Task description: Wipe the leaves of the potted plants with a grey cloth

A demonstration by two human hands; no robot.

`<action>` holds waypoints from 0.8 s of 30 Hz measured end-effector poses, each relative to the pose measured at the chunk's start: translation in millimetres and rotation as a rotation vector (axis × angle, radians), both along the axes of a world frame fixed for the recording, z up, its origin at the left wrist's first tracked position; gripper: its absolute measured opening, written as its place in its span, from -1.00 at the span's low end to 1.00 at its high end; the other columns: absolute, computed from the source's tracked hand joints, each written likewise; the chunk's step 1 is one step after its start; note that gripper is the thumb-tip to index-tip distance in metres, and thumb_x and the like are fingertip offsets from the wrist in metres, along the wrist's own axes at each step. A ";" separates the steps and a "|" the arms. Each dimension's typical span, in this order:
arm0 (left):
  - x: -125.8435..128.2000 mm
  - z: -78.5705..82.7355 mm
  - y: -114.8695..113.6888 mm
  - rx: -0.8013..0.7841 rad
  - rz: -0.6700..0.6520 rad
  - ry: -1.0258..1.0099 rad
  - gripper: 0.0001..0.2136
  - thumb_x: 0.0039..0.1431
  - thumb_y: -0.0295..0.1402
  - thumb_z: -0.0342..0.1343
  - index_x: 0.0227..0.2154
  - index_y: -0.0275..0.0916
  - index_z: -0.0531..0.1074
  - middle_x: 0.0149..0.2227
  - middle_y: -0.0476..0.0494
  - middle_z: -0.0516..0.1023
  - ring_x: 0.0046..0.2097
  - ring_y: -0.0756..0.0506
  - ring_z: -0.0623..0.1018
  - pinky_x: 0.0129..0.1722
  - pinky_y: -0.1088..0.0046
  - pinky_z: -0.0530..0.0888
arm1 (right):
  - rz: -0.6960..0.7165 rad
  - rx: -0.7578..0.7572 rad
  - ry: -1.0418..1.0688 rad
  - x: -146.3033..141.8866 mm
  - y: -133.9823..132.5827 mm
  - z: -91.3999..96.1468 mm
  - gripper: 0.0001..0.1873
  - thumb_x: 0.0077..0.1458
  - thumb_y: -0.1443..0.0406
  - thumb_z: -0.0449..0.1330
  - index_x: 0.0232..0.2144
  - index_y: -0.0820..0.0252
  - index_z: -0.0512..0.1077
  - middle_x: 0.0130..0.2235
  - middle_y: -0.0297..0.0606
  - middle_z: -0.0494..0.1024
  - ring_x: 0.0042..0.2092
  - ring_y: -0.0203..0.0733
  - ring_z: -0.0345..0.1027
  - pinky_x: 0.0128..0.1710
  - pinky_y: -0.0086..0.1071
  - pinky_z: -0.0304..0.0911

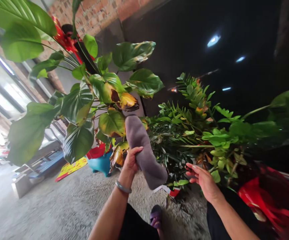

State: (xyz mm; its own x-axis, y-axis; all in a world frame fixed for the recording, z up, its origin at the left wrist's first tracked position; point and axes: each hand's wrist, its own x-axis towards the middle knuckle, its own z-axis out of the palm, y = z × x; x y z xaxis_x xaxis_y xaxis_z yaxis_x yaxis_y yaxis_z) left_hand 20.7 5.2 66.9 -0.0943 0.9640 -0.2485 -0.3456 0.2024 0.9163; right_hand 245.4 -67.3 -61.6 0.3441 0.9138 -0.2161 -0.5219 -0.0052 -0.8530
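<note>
The left hand (131, 160) clutches the purple-grey cloth (144, 151), right up near the yellowed leaves (111, 123) of the big plant (78, 141) on the left! Over on the right, the right hand (206, 185), loosely unfurled, hangs beside bushy greenery (222, 136). Blue pot (100, 164) below the big plant, yellow sheet (73, 166) just left on the floor (46, 208), red wrapping (256, 196) near right.

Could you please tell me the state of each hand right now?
Left hand: closed, holding a grey cloth.
Right hand: open, holding nothing visible.
</note>
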 end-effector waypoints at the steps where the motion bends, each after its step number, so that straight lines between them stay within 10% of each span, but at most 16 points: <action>1: 6.9 -10.8 -3.8 -0.056 0.013 0.011 -0.88 -0.36 -0.51 0.21 -0.66 -0.25 0.39 -0.70 0.03 0.44 -0.64 0.01 0.41 -0.59 0.50 0.41 | 0.011 -0.002 -0.003 -0.5 -0.9 1.1 -0.68 -0.41 0.10 0.36 -0.50 0.10 0.64 -0.35 -0.15 0.67 -0.37 -0.07 0.48 -0.56 -0.38 0.26; 7: 23.6 -55.0 -60.9 -0.266 -0.295 0.271 -0.73 -0.54 -0.59 0.17 -0.61 -0.21 0.40 -0.70 0.02 0.46 -0.60 -0.07 0.42 -0.65 0.45 0.34 | 0.008 0.000 0.015 3.8 -2.4 -1.6 -0.68 -0.37 0.08 0.35 -0.51 0.14 0.62 -0.39 -0.11 0.66 -0.40 -0.07 0.45 -0.56 -0.36 0.26; 11: 31.4 -1.2 -55.1 -0.015 -0.439 0.211 -0.65 -0.58 -0.54 0.21 -0.51 -0.28 0.51 -0.62 -0.01 0.53 -0.55 -0.08 0.45 -0.57 0.43 0.40 | -0.015 0.002 0.053 3.5 0.7 -5.7 -0.67 -0.31 0.07 0.33 -0.48 0.16 0.59 -0.34 -0.08 0.65 -0.40 -0.07 0.45 -0.53 -0.33 0.26; 16: 48.2 45.5 -12.2 0.253 -0.283 0.094 -0.65 -0.50 -0.46 0.24 -0.45 -0.25 0.52 -0.51 0.04 0.54 -0.48 -0.05 0.48 -0.46 0.45 0.44 | 0.030 0.004 0.058 -0.5 1.0 -2.6 -0.59 -0.28 0.01 0.32 -0.42 0.17 0.59 -0.30 -0.06 0.64 -0.35 -0.04 0.46 -0.54 -0.34 0.27; 20: 57.0 -1.8 -5.0 0.125 -0.389 0.375 -0.77 -0.46 -0.51 0.20 -0.56 -0.25 0.52 -0.59 0.02 0.51 -0.53 -0.03 0.42 -0.53 0.47 0.36 | 0.004 -0.023 0.071 -0.5 0.1 -1.1 -0.63 -0.24 0.01 0.32 -0.40 0.11 0.59 -0.17 -0.10 0.64 -0.30 -0.05 0.48 -0.54 -0.35 0.29; 24: 44.9 -45.7 -31.2 -0.052 -0.797 0.698 -0.82 -0.43 -0.56 0.21 -0.64 -0.18 0.54 -0.61 0.04 0.51 -0.53 -0.06 0.42 -0.52 0.41 0.36 | -0.043 -0.023 0.048 3.4 1.4 -5.8 -0.70 -0.18 0.02 0.29 -0.44 0.08 0.56 -0.22 -0.15 0.65 -0.30 -0.03 0.47 -0.53 -0.33 0.30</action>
